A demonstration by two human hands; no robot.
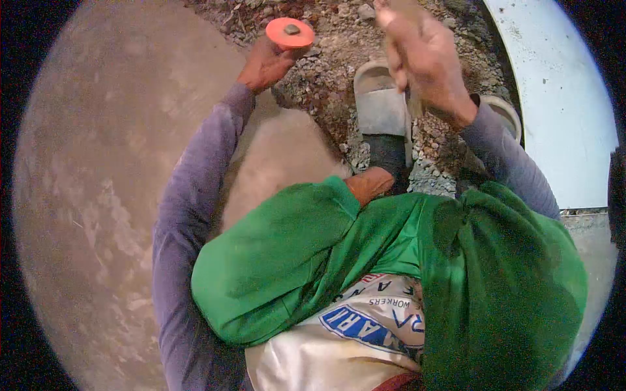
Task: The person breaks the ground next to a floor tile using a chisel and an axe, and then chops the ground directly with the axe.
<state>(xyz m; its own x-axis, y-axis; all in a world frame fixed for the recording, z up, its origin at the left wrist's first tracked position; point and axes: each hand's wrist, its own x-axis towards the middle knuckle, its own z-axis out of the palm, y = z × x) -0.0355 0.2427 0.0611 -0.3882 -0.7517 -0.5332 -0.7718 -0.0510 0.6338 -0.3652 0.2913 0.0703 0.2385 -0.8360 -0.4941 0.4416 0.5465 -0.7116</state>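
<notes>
The left hand [268, 66] has its grip closed under 1 round, flat orange disc [282, 39] with a dull grey centre, near the slab's [130, 130] edge; the blurred right hand's [427, 62] grip is curled, contents unclear.

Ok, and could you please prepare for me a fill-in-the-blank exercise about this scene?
1. The hand at the orange disc is the person's ____ one.
2. The trousers are coloured ____.
3. The pale, flat panel lies toward the person's ____ side.
4. The shoe beside the loose stones is worn on a ____.

Missing words: left; green; right; foot.
</notes>
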